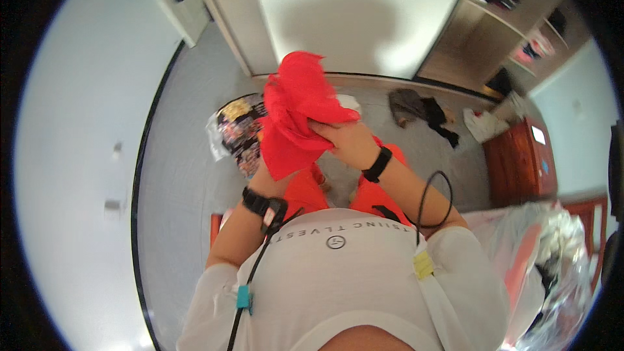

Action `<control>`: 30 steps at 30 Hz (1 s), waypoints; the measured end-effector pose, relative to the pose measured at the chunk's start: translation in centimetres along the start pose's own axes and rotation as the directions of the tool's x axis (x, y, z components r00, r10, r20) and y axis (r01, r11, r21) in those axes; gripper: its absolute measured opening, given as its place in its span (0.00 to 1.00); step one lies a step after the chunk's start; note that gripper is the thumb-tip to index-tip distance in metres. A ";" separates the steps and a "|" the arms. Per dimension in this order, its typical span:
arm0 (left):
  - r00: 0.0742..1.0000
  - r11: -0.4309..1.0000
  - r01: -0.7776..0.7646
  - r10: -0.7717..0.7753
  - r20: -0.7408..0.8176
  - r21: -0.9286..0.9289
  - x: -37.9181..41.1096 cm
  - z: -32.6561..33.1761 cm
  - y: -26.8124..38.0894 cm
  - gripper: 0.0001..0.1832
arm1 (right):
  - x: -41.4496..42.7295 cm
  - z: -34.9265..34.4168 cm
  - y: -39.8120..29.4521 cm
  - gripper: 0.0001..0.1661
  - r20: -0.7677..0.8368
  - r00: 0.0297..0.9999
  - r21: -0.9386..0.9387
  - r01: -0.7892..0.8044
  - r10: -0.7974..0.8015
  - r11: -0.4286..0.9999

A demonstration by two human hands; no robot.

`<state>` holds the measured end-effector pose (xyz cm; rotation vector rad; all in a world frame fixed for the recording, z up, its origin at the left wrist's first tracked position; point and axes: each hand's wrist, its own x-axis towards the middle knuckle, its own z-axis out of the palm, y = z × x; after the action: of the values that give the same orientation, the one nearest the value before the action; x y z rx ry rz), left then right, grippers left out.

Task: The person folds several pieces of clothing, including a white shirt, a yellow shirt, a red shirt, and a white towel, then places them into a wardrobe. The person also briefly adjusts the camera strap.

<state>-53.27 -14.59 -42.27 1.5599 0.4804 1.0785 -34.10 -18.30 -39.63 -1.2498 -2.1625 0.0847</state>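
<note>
A crumpled red cloth [302, 102], perhaps a garment, is bunched up before me at arm's length. My right hand [348, 142] grips its lower right side, with the fingers partly tucked into the folds. The cloth covers most of my left hand [271, 176]; only the part near the wrist shows below it, so its fingers cannot be seen. Black bands circle both wrists, and a dark cable loops beside my right forearm.
A patterned bag [239, 129] lies on the grey floor at left. Dark clothes [419, 107] lie near the wardrobe's sliding door [341, 19]. At right are a reddish wooden cabinet [516, 165], open shelves [468, 44] and a clear plastic bag with clothes [560, 263].
</note>
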 end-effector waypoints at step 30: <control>0.525 0.456 0.845 -0.807 0.271 -0.280 -4.4 -7.0 -27.5 0.23 | -39.9 -46.9 -18.1 0.22 -0.800 -0.454 0.583 -0.740 0.392 0.334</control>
<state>-54.63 -6.10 -69.65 0.8042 0.8019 0.2646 -8.10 -71.63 -15.28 -1.7666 0.1161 -0.5155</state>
